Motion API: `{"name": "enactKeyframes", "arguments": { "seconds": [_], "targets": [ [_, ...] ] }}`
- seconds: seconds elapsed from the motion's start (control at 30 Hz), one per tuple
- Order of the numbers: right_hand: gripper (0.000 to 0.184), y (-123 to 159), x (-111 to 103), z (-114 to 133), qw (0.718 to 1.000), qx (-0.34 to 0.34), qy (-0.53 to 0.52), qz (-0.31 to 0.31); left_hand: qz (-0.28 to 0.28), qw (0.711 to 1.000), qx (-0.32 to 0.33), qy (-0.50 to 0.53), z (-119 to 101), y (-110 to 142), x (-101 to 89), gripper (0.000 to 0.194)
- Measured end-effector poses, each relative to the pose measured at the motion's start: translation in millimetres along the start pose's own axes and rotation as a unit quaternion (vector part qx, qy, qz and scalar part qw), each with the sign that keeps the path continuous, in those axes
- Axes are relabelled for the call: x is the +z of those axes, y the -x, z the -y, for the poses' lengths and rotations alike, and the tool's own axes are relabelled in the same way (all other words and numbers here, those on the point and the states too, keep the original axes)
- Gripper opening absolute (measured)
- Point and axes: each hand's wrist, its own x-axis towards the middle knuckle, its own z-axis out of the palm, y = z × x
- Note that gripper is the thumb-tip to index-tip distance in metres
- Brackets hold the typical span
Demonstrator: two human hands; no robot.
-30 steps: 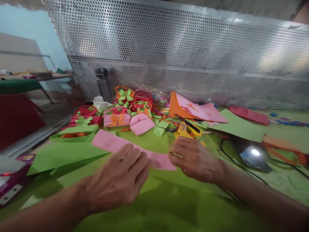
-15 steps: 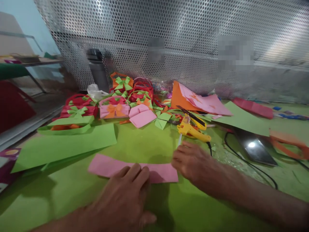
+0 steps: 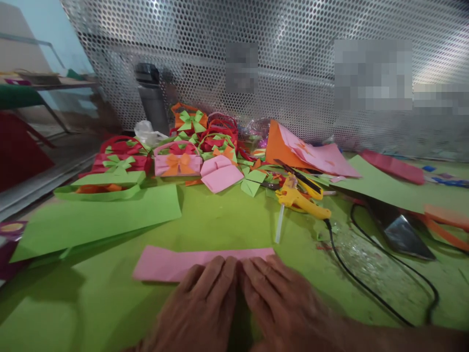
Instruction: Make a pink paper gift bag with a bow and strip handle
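1. At far left, a green sheet [image 3: 98, 220] lies flat on the surface [image 3: 223, 220], apart from the hands.
2. Next, nearer the person, the pink strip [image 3: 157, 266] lies crosswise on the surface, its left end bare. It looks light, thin and bendable, probably paper or thin foam, so it should crease easily and could tear if pulled hard. That free end, or the long edges, would be the place to take hold, with a soft pinch.
3. The left hand [image 3: 205, 303] rests on the strip's near edge, fingers straight and close together. Its thumb is hidden, so I cannot tell whether the grip pinches.
4. The right hand [image 3: 274, 298] lies just beside it, fingertips on the strip's right part; its grip is likewise unclear underneath.
5. Beyond, to the right, a yellow glue gun [image 3: 304, 203] lies untouched, its white stick [image 3: 280, 225] pointing towards the person.
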Motion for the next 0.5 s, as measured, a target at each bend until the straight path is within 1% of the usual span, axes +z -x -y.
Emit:
{"name": "enactKeyframes", "arguments": {
  "seconds": [0.07, 0.13, 0.23, 0.27, 0.4, 0.5],
  "targets": [
    [0.032, 3, 1, -2, 0.999, -0.009, 0.021, -0.030, 0.002, 1.000, 0.011, -0.003, 1, 0, 0.0, 0.038],
    [0.033, 6, -4, -4, 0.998, -0.010, 0.035, -0.043, 0.001, 1.000, 0.021, -0.010, 2, 1, 0.1, 0.038],
    [0.035, 13, -15, -8, 0.999, 0.022, 0.041, -0.023, 0.005, 0.999, 0.027, -0.016, 2, 0, -0.6, 0.038],
    [0.040, 16, -19, -10, 0.999, 0.026, 0.045, -0.010, 0.011, 0.999, 0.029, -0.014, 2, 0, -1.7, 0.037],
    [0.067, 30, -32, -16, 0.997, 0.009, 0.077, 0.025, 0.030, 0.999, 0.026, -0.013, 2, 0, -8.0, 0.041],
    [0.072, 36, -35, -17, 0.995, 0.017, 0.096, 0.016, 0.051, 0.998, 0.021, -0.001, 1, 1, -8.2, 0.053]
  ]
}}
